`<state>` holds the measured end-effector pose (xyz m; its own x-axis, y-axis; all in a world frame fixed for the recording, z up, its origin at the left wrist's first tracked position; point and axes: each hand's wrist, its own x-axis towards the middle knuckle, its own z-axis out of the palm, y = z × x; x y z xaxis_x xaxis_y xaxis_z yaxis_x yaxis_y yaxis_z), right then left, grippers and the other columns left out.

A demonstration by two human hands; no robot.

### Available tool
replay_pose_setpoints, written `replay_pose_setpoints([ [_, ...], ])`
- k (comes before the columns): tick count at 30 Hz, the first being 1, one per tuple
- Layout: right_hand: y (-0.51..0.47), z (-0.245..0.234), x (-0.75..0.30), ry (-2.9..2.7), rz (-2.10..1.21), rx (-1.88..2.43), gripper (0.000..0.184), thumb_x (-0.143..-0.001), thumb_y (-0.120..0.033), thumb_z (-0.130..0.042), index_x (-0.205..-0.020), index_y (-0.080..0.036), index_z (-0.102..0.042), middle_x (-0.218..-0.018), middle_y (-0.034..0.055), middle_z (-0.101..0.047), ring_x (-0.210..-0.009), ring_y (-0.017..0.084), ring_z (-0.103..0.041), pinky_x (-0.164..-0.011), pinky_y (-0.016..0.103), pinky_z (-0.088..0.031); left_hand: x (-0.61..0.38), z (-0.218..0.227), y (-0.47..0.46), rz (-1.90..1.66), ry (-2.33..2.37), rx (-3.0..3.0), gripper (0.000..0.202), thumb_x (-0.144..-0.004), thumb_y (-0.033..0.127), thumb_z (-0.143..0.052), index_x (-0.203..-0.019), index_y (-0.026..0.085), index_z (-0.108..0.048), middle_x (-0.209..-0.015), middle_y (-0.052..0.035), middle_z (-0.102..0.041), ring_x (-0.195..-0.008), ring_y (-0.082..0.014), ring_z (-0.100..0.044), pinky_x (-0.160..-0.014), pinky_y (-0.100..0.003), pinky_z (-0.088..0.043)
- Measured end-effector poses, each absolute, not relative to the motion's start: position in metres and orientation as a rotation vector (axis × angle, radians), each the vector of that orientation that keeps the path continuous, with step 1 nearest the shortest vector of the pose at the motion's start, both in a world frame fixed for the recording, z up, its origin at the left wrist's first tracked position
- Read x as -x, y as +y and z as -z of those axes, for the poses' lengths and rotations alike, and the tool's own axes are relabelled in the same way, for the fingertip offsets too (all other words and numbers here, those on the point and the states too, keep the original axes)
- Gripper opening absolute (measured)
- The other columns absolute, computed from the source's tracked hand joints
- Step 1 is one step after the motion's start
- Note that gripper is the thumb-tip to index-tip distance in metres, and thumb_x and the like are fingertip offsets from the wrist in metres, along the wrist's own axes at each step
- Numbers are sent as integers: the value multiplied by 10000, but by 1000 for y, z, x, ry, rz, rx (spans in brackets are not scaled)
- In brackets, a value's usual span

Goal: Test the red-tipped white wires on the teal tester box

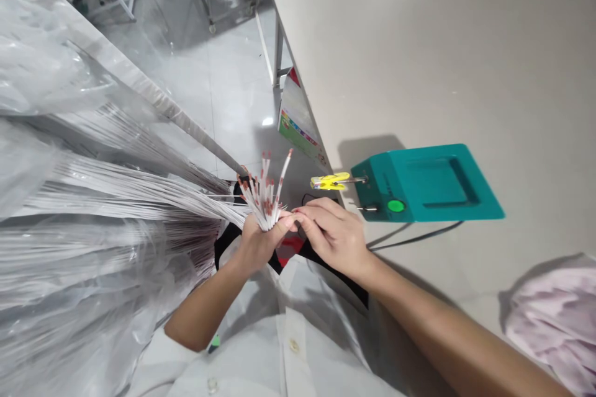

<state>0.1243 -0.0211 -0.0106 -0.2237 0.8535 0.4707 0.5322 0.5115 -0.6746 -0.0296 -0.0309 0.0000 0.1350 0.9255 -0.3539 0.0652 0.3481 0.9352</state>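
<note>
My left hand [259, 245] is closed around a bundle of white wires [266, 214], their reddish-brown, copper-like ends fanning upward above the fist. One wire stands taller than the others. My right hand [333, 232] meets the left thumb, with thumb and forefinger pinched on what looks like the end of one wire; the fingertips mostly cover it. To the right of the hands sits a teal device [426, 183] with a green button. A yellow clip [330, 181] is fixed to a metal post on its side, pointing toward the hands.
Long white wire bundles [139, 183], partly under clear plastic, hang over a rail [153, 96] on the left. The device stands on a pale table [447, 56], its cable running below. Pink cloth [554, 316] lies at lower right. A printed box [302, 124] is beside the table.
</note>
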Motion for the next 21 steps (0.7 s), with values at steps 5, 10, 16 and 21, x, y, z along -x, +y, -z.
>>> replay_pose_setpoints([
  [5, -15, 9, -133, -2250, 9, 1025, 154, -826, -181, -514, -865, -180, -663, -804, 70, -683, -703, 170, -616, -624, 294, -456, 26, -4, -33, -786, 1366, -1004, 237, -763, 356, -570, -678, 137, -601, -454, 49, -440, -421, -75, -387, -436, -221, -306],
  [10, -16, 9, -135, -2371, -230, 1106, 207, -840, -177, -448, -814, -180, -653, -772, 64, -649, -630, 153, -579, -562, 282, -423, 28, -4, -32, -898, 1381, -1014, 256, -797, 372, -547, -686, 148, -600, -429, 58, -418, -420, -70, -392, -462, -218, -326],
  [16, -18, 4, -130, -1870, -714, 1209, 177, -872, -210, -465, -950, -202, -623, -882, 66, -635, -754, 151, -604, -637, 272, -499, 34, -7, -28, -850, 1361, -1061, 274, -785, 395, -557, -683, 146, -608, -449, 50, -435, -425, -73, -395, -452, -218, -320],
  [21, -16, 0, -126, -1903, -744, 1095, 159, -859, -171, -485, -873, -204, -640, -825, 54, -640, -742, 140, -615, -633, 251, -507, 33, -8, -29, -762, 1339, -1107, 252, -777, 362, -561, -659, 148, -620, -447, 45, -445, -432, -83, -405, -482, -227, -348],
])
